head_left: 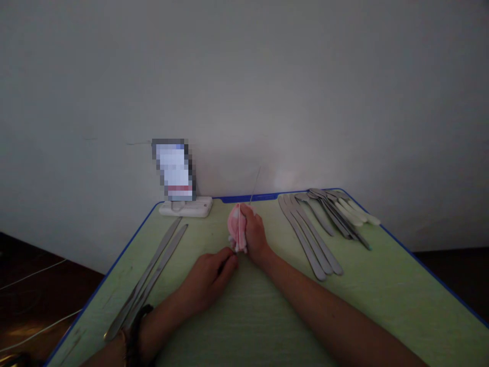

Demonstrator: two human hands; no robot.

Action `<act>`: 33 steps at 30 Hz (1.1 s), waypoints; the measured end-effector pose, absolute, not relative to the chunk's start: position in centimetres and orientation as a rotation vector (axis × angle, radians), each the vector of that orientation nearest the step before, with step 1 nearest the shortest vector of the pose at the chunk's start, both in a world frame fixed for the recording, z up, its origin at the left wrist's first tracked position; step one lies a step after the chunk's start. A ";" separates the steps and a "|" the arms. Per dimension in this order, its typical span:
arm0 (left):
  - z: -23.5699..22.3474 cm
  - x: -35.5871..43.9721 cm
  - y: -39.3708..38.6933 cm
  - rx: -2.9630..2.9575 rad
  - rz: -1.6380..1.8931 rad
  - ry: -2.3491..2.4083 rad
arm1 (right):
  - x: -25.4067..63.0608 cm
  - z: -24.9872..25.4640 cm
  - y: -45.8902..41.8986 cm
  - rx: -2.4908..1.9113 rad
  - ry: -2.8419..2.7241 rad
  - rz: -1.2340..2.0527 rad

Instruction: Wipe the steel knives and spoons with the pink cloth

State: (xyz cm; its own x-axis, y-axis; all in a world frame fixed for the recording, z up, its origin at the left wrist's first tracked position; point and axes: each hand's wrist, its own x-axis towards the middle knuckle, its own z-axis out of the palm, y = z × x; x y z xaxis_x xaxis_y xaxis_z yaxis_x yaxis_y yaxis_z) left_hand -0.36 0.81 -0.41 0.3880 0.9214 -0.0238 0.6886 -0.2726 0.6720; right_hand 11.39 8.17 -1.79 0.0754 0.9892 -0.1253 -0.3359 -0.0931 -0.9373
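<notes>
In the head view, the right hand (pixel 254 230) is closing around a folded pink cloth (pixel 237 229), which is standing out above the middle of the green table (pixel 290 316), toward its far edge. The left hand (pixel 230 253) is narrowing, with thumb and fingers drawn together, and its fingertips are meeting the lower end of the cloth; a dark shape is showing between thumb and fingers, but whether it is a held item or shadow cannot be told. A thin line is rising above the cloth, and its nature cannot be determined. A dark bracelet (pixel 134 334) is encircling the left wrist. Two knives (pixel 153 270) are lying side by side on the left part of the table, their near ends resting close to the left wrist. Beyond them, a phone (pixel 174 171) with a lit, pixelated screen is leaning upright at a white base (pixel 186 207) near the far left corner. Right of the right hand, three table knives (pixel 311 237) are lying in a slanting row. A single spoon (pixel 319 216) is lying just beside them, followed by a pile of dark metal utensils (pixel 338 219) and several white-handled utensils (pixel 353 213) near the far right corner. A blue rim (pixel 250 198) is edging the table, and a grey wall (pixel 267 92) is standing behind it.
</notes>
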 end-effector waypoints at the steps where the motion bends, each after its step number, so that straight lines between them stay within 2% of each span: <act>1: -0.4 -0.4 0.8 2.051 0.502 1.376 | 11.4 -1.8 8.2 -1.079 -0.834 1.358; 19: -0.6 -0.4 0.8 2.057 0.511 1.360 | 11.5 -1.3 8.2 -1.081 -0.883 1.264; 33: -0.6 -0.4 0.9 2.017 0.540 1.374 | 11.4 -1.7 8.3 -1.077 -0.860 1.311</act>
State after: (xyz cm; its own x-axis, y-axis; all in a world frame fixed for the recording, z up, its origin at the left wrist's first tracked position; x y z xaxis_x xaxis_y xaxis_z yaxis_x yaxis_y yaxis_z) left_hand -0.39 0.86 -0.63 0.3721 0.9281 -0.0150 0.6694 -0.2570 0.6971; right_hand 11.39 8.27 -1.69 0.0996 0.9910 -0.0899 -0.3121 -0.0547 -0.9485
